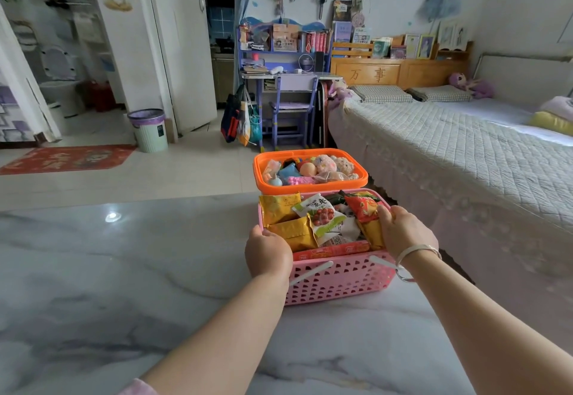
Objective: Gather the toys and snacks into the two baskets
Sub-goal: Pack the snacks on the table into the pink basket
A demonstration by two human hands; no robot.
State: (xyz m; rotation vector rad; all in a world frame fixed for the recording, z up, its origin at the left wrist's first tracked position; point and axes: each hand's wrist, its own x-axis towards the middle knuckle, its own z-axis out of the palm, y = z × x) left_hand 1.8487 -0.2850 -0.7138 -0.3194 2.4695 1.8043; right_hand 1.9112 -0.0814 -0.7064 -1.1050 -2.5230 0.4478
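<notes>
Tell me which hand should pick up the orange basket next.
Right, probably. The orange basket sits just beyond the pink basket, slightly toward the right hand, which grips the pink basket's right rim further forward than the left hand on the left rim. Both reach it, though.

Pink basket (338,283): perforated walls, white handles down, upright on counter, packed w/ snack packets (319,221). Orange basket (310,188): just behind pink, touching or nearly, upright, full of soft toys (310,169).
</notes>
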